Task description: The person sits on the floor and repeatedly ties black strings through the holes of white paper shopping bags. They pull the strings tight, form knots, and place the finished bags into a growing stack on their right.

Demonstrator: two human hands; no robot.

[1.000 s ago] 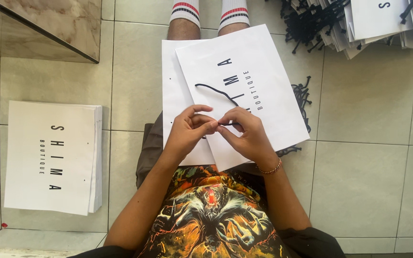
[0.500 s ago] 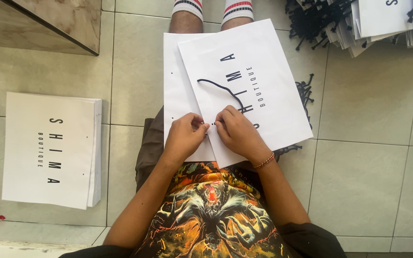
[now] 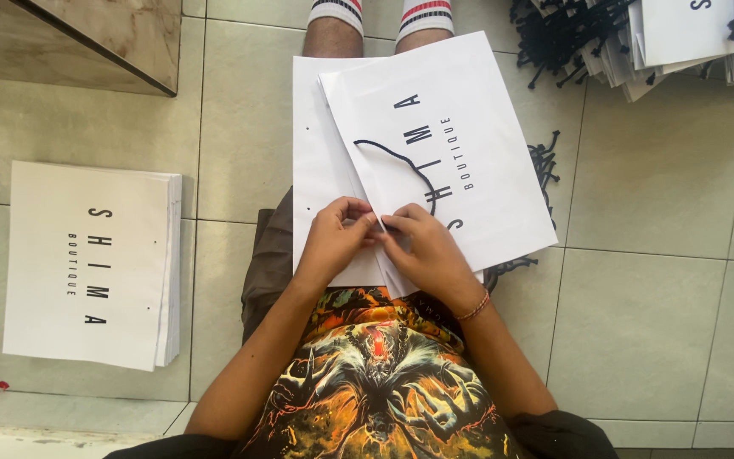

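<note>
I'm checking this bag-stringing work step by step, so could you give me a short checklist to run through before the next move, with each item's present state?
1. Both hands on the work: left hand and right hand meet at the near edge of the white paper bag. Ok.
2. Black cord lies looped on the bag's face, leading to the fingers. Ok.
3. Cord end through the bag's hole: hidden by the fingers. Cannot tell.
4. Bag supported: it rests flat across the person's lap. Ok.
5. Loose black cords lie on the tile floor beside the right leg. Ok.
6. Stack of flat bags lies at the left. Ok.
</note>
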